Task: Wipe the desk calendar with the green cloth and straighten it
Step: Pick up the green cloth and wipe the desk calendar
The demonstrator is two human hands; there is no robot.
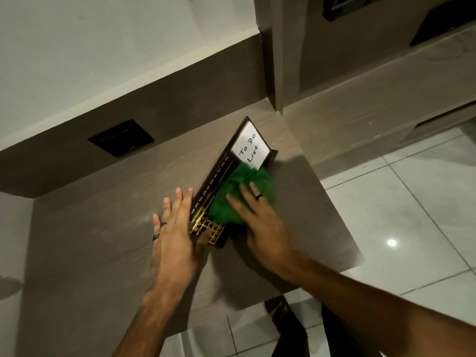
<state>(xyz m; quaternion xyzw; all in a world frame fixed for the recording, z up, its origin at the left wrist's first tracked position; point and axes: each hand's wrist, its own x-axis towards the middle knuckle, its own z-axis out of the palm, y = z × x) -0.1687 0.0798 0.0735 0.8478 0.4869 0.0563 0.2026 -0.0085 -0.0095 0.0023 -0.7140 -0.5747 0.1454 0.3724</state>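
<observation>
A dark brown desk calendar (219,171) stands slanted on the grey-brown desk (103,228), with gold month names along its edge, a gold grid at its near end and a white "To Do List" panel at its far end. The green cloth (231,197) is bunched on the calendar's face. My right hand (257,215) presses flat on the cloth with fingers spread. My left hand (177,233) rests flat against the calendar's near left edge, fingers extended, thumb under the gold grid end.
A black socket plate (121,137) sits in the back panel behind the desk. The desk's right edge drops to a white tiled floor (399,215). A brown column (280,60) stands just behind the calendar. My foot shows below the desk's front edge.
</observation>
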